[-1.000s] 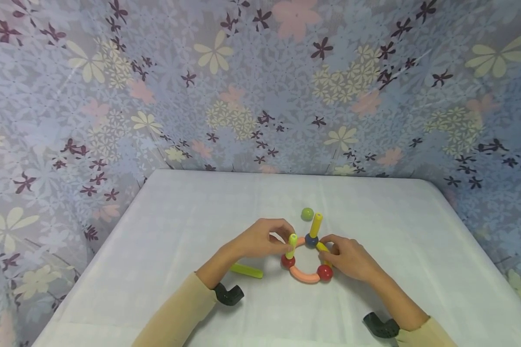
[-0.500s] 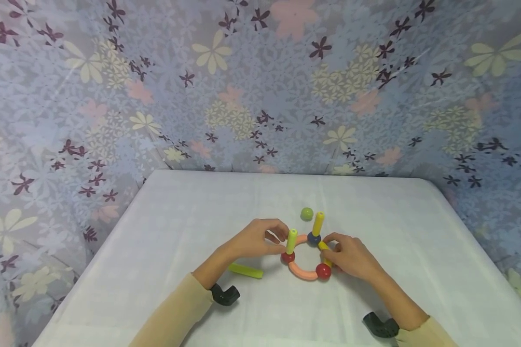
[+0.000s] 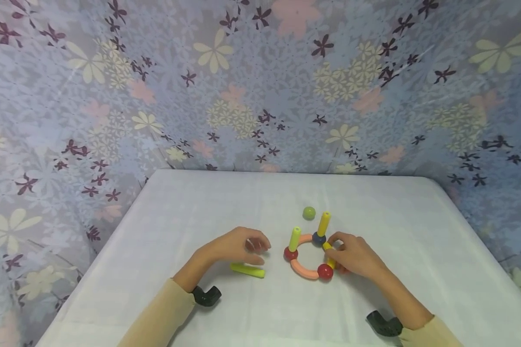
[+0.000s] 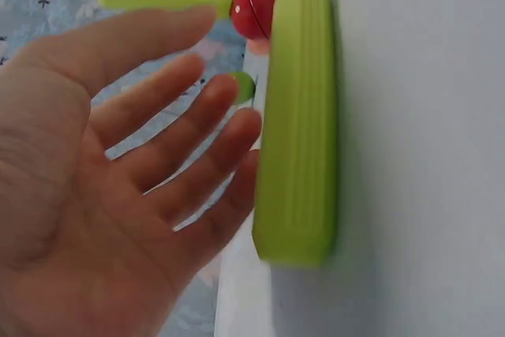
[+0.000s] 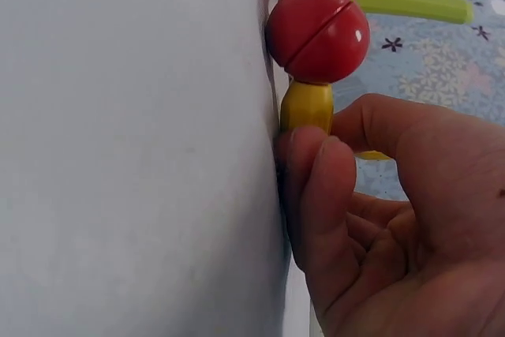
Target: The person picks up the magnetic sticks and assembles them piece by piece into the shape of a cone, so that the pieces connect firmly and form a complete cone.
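The ring (image 3: pixel 304 272) of balls and sticks sits on the white-covered worktop (image 3: pixel 191 207). On the ring's right side, the right hand (image 3: pixel 355 253) pinches a yellow stick (image 5: pixel 308 106) between thumb and fingers; this stick runs from the blue ball (image 3: pixel 319 239) at the ring's far side to the near red ball (image 3: pixel 325 272).

To the left of the ring and apart from it is the left hand (image 3: pixel 232 245), thumb well parted from the fingers, which bend gently and hold nothing. The loose green stick (image 3: pixel 248 270) also lies left of the ring, flat on the worktop, on the near side of that hand's thumb. The left hand is much the nearer of the two, with the ring between the stick and the right hand. The stick's long axis runs mostly sideways, its right end slanting slightly toward the person, so that it points just in front of the ring. In the left wrist view the stick lies right alongside the fingertips, though from that angle I cannot tell whether any finger touches it.

An upright green stick (image 3: pixel 294 239) stands on the ring's left red ball (image 3: pixel 291 254), and an upright yellow stick (image 3: pixel 323 224) rises from the blue ball, leaning a little. Beyond the ring, separate from it, rests a green ball (image 3: pixel 309 212).
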Motion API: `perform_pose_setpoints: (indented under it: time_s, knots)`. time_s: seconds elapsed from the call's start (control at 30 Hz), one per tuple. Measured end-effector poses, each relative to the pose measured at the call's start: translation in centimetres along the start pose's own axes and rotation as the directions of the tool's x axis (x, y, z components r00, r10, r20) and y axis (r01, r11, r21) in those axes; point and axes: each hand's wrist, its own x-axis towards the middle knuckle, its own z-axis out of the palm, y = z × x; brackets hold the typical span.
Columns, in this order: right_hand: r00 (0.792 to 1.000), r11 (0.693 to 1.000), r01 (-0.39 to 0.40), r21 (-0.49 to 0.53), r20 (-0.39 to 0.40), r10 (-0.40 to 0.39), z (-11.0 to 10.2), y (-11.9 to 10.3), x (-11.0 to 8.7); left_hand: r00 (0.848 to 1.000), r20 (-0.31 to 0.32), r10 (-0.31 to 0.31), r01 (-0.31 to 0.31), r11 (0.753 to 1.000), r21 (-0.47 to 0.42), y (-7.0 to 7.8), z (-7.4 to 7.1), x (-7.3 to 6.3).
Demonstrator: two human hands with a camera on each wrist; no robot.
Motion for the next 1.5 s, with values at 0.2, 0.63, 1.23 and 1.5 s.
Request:
perform_pose_setpoints:
  time_s: [0.2, 0.63, 1.23, 1.5]
  knots:
    - [1.0, 1.0, -0.002, -0.003, 0.027, 0.002, -0.1, 0.0, -0.1, 0.989, 0.146, -0.018, 0.01, 0.998, 0.059, -0.5, -0.1, -0.7]
    - [0.995, 0.993, 0.093, -0.073, 0.049, -0.089, -0.8, 0.1, 0.2, 0.986, 0.163, -0.039, 0.023, 0.995, 0.096, -0.5, -0.5, -1.1]
    - [0.981, 0.967, 0.147, 0.209, 0.091, -0.169, -1.0, 2.0, 1.1, 0.987, 0.153, -0.038, 0.027, 0.997, 0.076, -0.2, -0.5, -1.0]
    - [0.981, 0.954, 0.142, 0.264, 0.093, -0.172, -1.1, 2.6, 1.1, 0.988, 0.151, -0.033, 0.019, 0.995, 0.094, -0.3, -0.4, -1.0]
